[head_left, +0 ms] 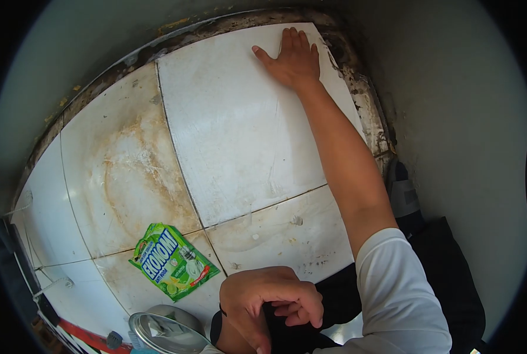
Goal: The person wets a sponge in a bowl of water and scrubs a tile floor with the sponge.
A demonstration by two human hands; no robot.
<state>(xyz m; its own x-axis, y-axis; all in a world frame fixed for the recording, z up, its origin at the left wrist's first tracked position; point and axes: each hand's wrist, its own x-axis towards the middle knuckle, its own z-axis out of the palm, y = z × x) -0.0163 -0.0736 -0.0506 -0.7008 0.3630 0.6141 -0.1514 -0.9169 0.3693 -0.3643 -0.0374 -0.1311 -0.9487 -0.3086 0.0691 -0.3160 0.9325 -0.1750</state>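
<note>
My right hand [294, 62] lies flat, palm down with fingers spread, on a large white floor tile [240, 130] near its far right corner. Nothing shows beneath it. Close to my body, my left hand [269, 301] hangs in the air with loosely curled fingers, its thumb apart from them and nothing visible in it. Left of that hand, a green Ekonomi soap pouch [175, 262] rests on the tiles. A round metal pot [169, 330] sits at the bottom, partly cut off by my left forearm.
Brown stains cover the tile [127, 159] to the left. Dark, rough gaps run along the wall edges. A grey wall [458, 106] rises at the right, beside a grey shoe [402, 194]. A thin metal rack [45, 289] stands at the far left.
</note>
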